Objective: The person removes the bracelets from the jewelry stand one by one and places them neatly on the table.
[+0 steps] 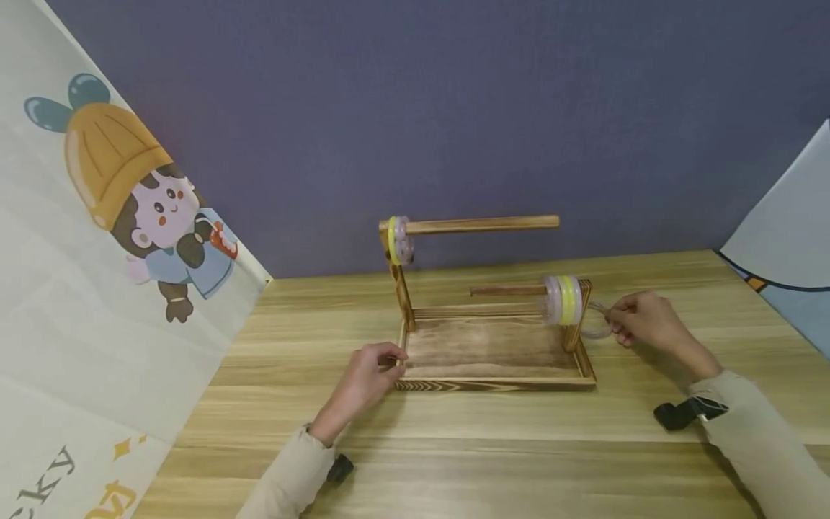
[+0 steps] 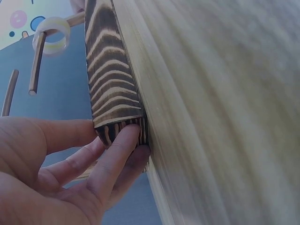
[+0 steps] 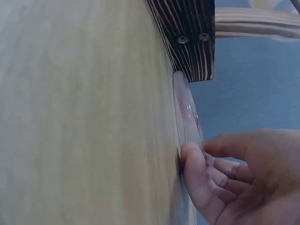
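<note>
A wooden rack (image 1: 496, 383) with a tray base and two horizontal rods stands on the table. My left hand (image 1: 366, 375) grips the rack's front left corner, its fingertips against the dark striped end in the left wrist view. Beyond the rack's right end, my right hand (image 1: 648, 321) pinches a clear ring (image 3: 186, 108) between thumb and fingers, low over the tabletop. Yellow and clear rings (image 1: 563, 300) hang on the lower rod (image 1: 506, 290), against the right post. More yellow and clear rings (image 1: 400, 241) sit at the left end of the upper rod (image 1: 483, 225).
The wood-grain table (image 1: 493, 461) reaches a dark blue wall (image 1: 454, 130) behind the rack. A white printed sheet (image 1: 97, 324) with a cartoon figure covers the left side. Another printed sheet (image 1: 791, 231) stands at the far right.
</note>
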`<control>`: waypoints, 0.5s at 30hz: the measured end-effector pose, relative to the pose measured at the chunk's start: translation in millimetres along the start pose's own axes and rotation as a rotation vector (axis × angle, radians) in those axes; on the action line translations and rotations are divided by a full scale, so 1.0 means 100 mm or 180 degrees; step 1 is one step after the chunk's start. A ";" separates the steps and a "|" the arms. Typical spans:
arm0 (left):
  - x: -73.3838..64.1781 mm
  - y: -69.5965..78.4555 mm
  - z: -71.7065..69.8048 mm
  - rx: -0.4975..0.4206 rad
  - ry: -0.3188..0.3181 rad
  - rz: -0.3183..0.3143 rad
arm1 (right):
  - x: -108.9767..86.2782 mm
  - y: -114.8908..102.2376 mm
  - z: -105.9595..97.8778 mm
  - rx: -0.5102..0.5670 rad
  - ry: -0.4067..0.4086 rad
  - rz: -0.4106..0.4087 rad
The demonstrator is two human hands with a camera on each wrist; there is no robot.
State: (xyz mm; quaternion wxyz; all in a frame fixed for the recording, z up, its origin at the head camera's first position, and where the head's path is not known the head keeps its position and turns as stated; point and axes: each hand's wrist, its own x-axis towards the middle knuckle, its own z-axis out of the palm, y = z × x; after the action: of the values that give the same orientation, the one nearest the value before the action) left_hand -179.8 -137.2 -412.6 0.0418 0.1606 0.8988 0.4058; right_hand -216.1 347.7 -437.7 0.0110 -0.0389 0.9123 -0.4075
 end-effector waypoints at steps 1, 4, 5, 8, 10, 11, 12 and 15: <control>0.00 0.00 0.00 -0.0001 0.0001 -0.0001 | 0.00 -0.01 0.01 -0.0014 0.0004 0.0004; 0.00 -0.01 0.00 0.0001 0.0005 0.0009 | 0.00 -0.02 0.02 -0.0042 0.0016 -0.0006; 0.00 -0.01 0.00 0.0003 0.0007 0.0014 | 0.00 -0.02 0.02 -0.0040 0.0023 -0.0009; 0.00 -0.01 0.00 0.0013 0.0010 0.0034 | 0.00 -0.01 0.02 0.0000 0.0034 -0.0010; 0.00 -0.01 0.01 0.0023 0.0013 0.0040 | 0.00 0.00 0.02 0.0019 0.0039 -0.0010; 0.00 -0.01 0.01 0.0029 0.0015 0.0044 | 0.00 0.01 0.02 0.0031 0.0041 -0.0009; 0.00 -0.01 0.01 0.0031 0.0016 0.0047 | 0.00 0.01 0.02 0.0025 0.0048 -0.0015; 0.00 -0.01 0.01 0.0034 0.0018 0.0045 | 0.00 0.02 0.02 -0.0013 0.0078 -0.0033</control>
State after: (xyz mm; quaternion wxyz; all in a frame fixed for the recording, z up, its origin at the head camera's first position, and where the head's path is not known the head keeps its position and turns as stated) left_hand -179.5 -137.1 -414.1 0.0355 0.1660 0.8999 0.4016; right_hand -216.5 348.1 -440.7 -0.0024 -0.0387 0.9130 -0.4061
